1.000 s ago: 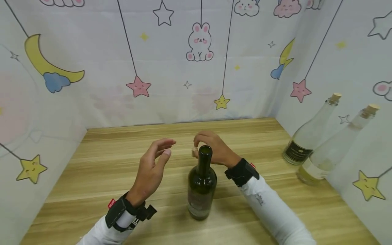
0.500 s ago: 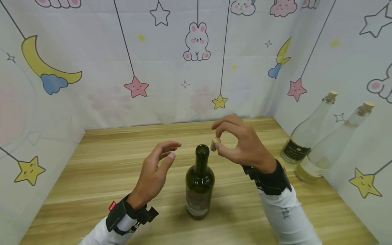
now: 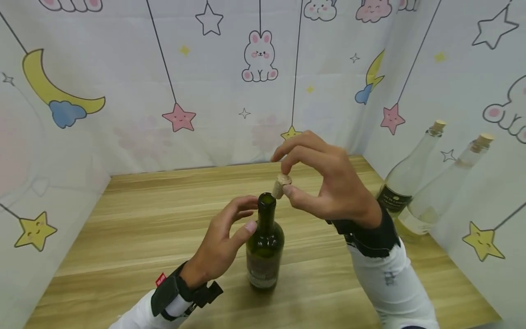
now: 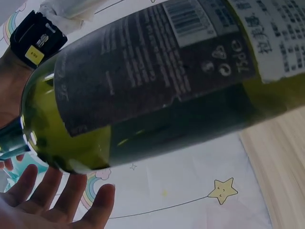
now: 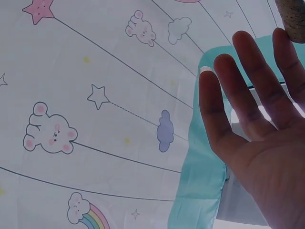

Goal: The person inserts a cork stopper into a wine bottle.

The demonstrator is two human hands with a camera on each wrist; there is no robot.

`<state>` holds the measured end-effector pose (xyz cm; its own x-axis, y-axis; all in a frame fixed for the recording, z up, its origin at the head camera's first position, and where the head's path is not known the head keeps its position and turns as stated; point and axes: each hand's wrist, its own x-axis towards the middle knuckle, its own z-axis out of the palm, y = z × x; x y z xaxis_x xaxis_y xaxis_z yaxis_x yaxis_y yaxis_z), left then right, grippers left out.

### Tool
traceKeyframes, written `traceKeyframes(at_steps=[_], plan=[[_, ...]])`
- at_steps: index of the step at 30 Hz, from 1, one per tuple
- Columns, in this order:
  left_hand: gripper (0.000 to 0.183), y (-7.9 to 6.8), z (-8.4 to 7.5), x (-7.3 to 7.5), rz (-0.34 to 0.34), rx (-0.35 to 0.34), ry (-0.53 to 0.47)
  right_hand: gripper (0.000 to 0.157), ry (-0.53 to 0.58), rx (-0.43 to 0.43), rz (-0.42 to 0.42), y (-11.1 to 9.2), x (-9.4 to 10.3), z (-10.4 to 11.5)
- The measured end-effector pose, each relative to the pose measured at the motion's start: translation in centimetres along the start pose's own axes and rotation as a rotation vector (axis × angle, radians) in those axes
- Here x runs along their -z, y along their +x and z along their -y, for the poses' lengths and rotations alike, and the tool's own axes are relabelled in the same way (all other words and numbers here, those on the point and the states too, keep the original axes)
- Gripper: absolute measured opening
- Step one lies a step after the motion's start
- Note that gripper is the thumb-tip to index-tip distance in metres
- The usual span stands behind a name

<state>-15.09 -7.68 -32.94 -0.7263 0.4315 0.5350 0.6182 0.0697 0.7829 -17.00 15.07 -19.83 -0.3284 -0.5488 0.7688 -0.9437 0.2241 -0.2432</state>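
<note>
A dark green wine bottle [image 3: 265, 256] stands upright on the wooden table, its mouth uncovered. Just above and to the right of the mouth, my right hand [image 3: 333, 183] pinches a cork [image 3: 281, 186] between thumb and finger, slightly tilted. My left hand [image 3: 222, 240] is at the bottle's left side, its loosely bent fingers near the neck; whether they touch the glass I cannot tell. In the left wrist view the bottle's dark back label [image 4: 128, 71] fills the upper part, with my left fingers [image 4: 55, 191] beside its shoulder. The cork's end [image 5: 293, 21] shows in the right wrist view.
Two clear bottles with corks in their necks stand at the right edge of the table [image 3: 164, 219]: one with a black label [image 3: 392, 198], one with a pale label [image 3: 415, 221]. Printed cloth walls [image 3: 213, 141] enclose the back and sides.
My right hand has lifted the cork from behind the bottle to just above its mouth. The left hand has moved right, close to the neck. The bottle remains standing.
</note>
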Motion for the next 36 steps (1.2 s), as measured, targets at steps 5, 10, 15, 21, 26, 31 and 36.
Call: traceKeyframes(at_steps=[5, 10, 15, 21, 26, 31, 36], plan=[[0.044, 0.3, 0.1, -0.6, 0.044, -0.024, -0.037, 0.011, 0.026, -0.016, 0.026, 0.3, -1.0, -0.2], [0.048, 0.4, 0.2, -1.0, 0.074, -0.004, -0.052, 0.011, 0.000, -0.036, 0.065, 0.0, -1.3, -0.6], [0.049, 0.5, 0.4, -1.3, 0.089, 0.027, -0.036, 0.010, -0.009, -0.058, 0.118, -0.2, -1.5, -0.9], [0.051, 0.5, 0.9, -1.6, 0.103, 0.075, -0.028, 0.011, -0.011, -0.075, 0.127, -0.3, -1.8, -1.1], [0.053, 0.3, 1.8, -2.1, 0.108, 0.127, -0.063, 0.039, 0.096, -0.180, 0.140, -0.7, -2.5, -1.5], [0.059, 0.1, 2.4, -2.6, 0.093, 0.136, -0.087, 0.072, 0.489, -0.399, 0.194, -1.5, -4.4, -2.0], [0.070, 0.0, 2.8, -2.9, 0.046, 0.114, -0.076, 0.074, 1.034, -0.475, 0.192, -2.3, -7.0, -2.3]])
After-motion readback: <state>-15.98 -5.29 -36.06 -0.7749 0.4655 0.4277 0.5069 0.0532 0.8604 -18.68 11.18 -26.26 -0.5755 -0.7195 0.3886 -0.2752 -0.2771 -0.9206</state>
